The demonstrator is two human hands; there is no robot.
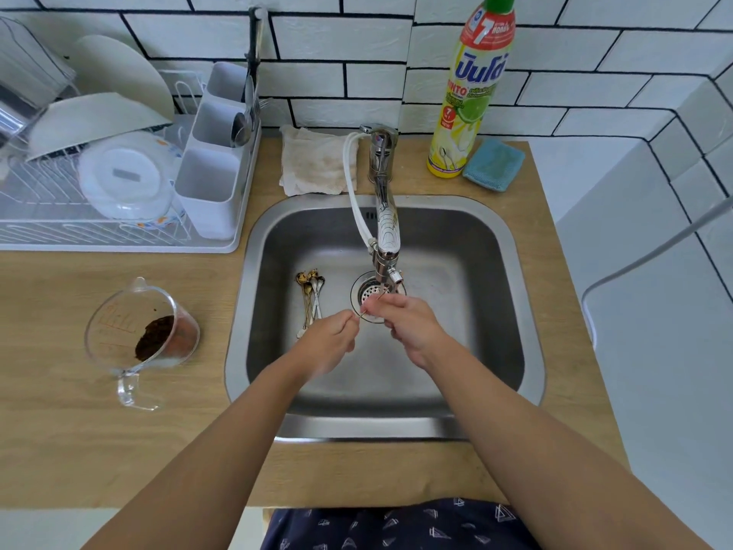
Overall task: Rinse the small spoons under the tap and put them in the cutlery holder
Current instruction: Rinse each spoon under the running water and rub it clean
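Both hands meet low in the middle of the frame, over the drain (373, 297) of a brushed stainless steel sink (511, 271): the left hand (329, 337) pinches the thin handle of one small spoon (371, 305), and the right hand (408, 325) has its fingers curled round the other end of it, just beneath the outlet of the chrome tap (384, 216), whose spout bears a white patterned sleeve and a white hose. Whether water is running cannot be told. To the left of the hands, on the sink floor, lie the remaining small spoons (310, 297) in a tight bundle, slender metal stems with brownish soiled bowls pointing toward the top of the frame. At upper left a white plastic cutlery holder (210, 184) with three compartments stands at the end of a white wire dish rack (59, 208); dark-handled cutlery sits in its farther compartments. On the pale wood-grain counter at left, a clear measuring jug (139, 335) with red graduations lies tilted, dark brown granules inside. Behind the sink rest a crumpled off-white cloth (313, 160), a blue sponge (494, 164) with a textured face, and a yellow dish-soap bottle (468, 101) with a green cap, a lime picture, a large "7" and the word "NEW"; the brand script is not Latin. White brick tiles with dark grout line the wall.
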